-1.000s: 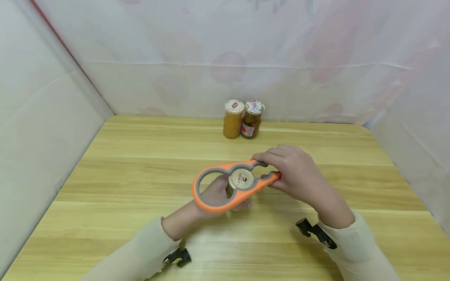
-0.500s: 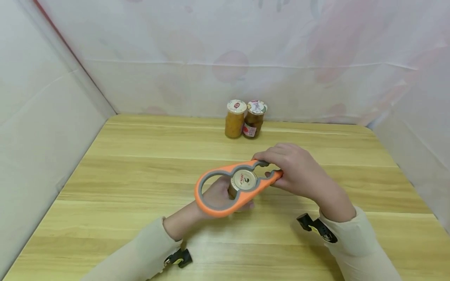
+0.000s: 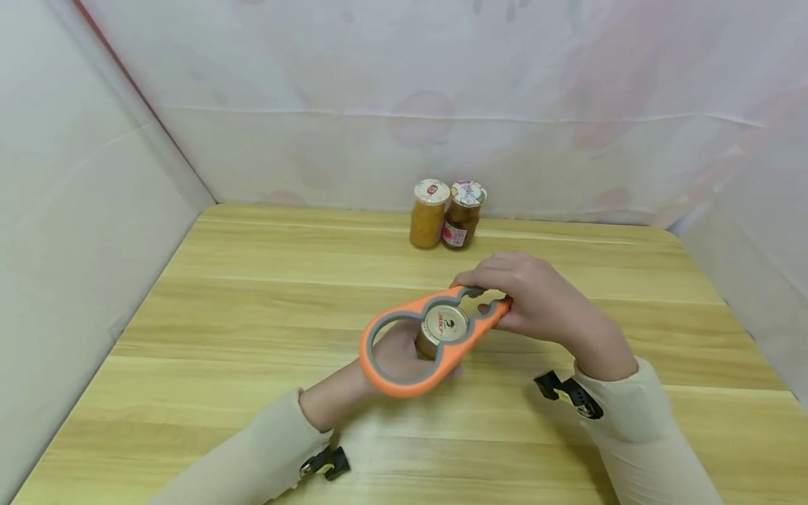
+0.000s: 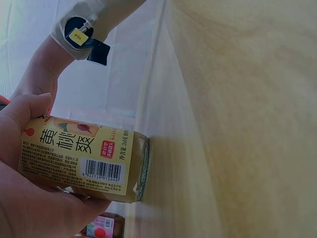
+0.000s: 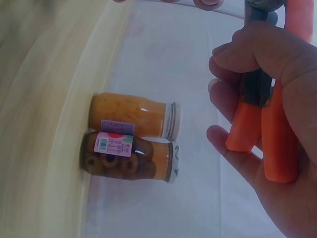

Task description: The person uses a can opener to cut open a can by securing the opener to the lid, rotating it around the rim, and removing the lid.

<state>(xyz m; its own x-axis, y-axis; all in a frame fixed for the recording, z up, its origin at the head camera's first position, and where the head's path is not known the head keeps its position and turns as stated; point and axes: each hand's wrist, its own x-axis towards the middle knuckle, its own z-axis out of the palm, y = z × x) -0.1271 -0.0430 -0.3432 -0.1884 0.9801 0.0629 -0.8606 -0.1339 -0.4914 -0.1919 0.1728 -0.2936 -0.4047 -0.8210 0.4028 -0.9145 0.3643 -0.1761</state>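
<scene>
My left hand (image 3: 398,354) grips a glass jar (image 4: 79,153) round its body. A yellow label with a barcode and Chinese characters covers its side. On top is a gold lid (image 3: 445,324) with red print. An orange jar opener (image 3: 410,391) with a grey toothed lining lies across the jar, the lid caught in its middle opening. My right hand (image 3: 536,298) holds the two handles at their far ends, thumb on one side and fingers on the other. The opener's big ring end hangs over my left hand. Whether the jar touches the table cannot be told.
Two closed jars stand side by side at the table's back: one with orange contents (image 3: 426,226), one dark with a pink label (image 3: 459,228). A pale curtain (image 3: 315,154) rises behind the wooden table (image 3: 252,280). Both sleeves carry small black cameras.
The right hand has swung the opener's handles slightly away, turning it a little counterclockwise over the lid. The left hand still grips the jar. The whole head view has shifted slightly.
</scene>
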